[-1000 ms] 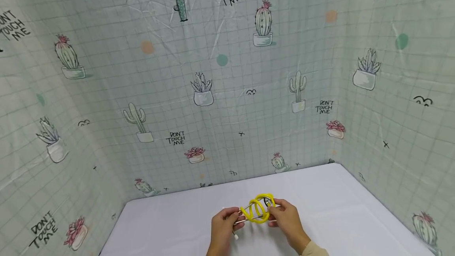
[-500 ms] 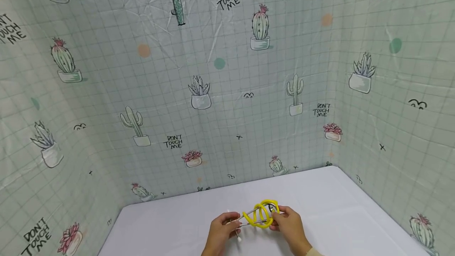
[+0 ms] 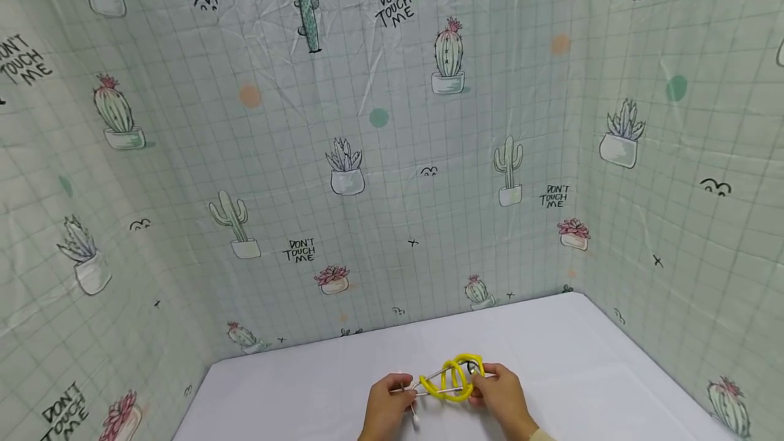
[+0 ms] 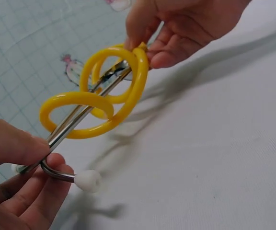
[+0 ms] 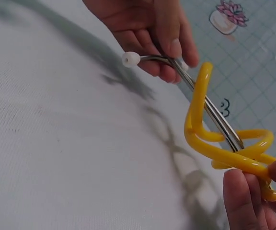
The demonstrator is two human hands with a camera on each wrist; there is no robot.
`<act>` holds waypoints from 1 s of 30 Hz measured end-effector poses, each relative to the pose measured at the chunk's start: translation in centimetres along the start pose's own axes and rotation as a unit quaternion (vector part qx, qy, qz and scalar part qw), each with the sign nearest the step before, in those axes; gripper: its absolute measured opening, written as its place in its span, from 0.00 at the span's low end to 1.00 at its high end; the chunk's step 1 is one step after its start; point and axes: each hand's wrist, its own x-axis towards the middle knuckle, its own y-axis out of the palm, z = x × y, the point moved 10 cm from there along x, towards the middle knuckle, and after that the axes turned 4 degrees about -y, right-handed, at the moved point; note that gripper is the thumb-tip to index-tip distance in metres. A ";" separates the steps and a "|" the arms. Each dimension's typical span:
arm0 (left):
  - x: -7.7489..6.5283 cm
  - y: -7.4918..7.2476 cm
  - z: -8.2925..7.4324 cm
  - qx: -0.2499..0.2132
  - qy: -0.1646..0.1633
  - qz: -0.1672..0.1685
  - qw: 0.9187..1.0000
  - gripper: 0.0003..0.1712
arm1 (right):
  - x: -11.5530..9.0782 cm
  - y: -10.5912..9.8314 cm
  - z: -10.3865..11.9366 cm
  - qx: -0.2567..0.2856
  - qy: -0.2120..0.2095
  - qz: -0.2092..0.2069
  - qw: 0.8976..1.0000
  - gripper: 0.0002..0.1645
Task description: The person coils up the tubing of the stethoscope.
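Between both hands, over the table, is a stethoscope with its yellow tubing (image 4: 141, 81) wound in loops around the metal ear tubes (image 4: 83, 114). My left hand (image 3: 384, 403) pinches these tubes near the ear-tip end, thumb on top and fingers beneath. One white ear tip (image 4: 86, 181) sticks out past those fingers; the other is mostly hidden behind them. At the opposite end, my right hand (image 3: 503, 397) pinches the yellow loops between thumb and fingers. A shiny round part with a dark rim (image 3: 472, 367) shows beside the right thumb, partly covered.
A white cloth covers the table (image 3: 294, 400), and shadows of the hands and stethoscope fall on it. Cactus-printed fabric walls (image 3: 380, 209) enclose the table at the back and on both sides.
Both hands keep their hold on the stethoscope. It sits slightly lower in the head view, where the wall prints have also shifted down.
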 end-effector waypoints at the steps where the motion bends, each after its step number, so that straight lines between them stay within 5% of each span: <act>1: 0.0 0.0 -0.1 0.001 0.004 -0.006 1.000 0.13 | 0.0 0.0 -0.1 0.001 0.001 0.000 1.000 0.26; 11: 0.6 -0.1 0.1 0.037 -0.016 -0.051 0.998 0.11 | 0.5 -0.3 -0.7 0.001 0.016 0.018 1.000 0.27; 23: 0.8 1.4 -0.1 0.008 0.007 0.032 0.999 0.14 | 1.1 -1.3 -1.6 -0.003 0.022 0.028 0.999 0.29; 30: 1.2 0.1 0.3 0.003 -0.014 -0.002 1.000 0.12 | 1.2 -0.6 -1.5 0.017 0.031 0.057 0.998 0.29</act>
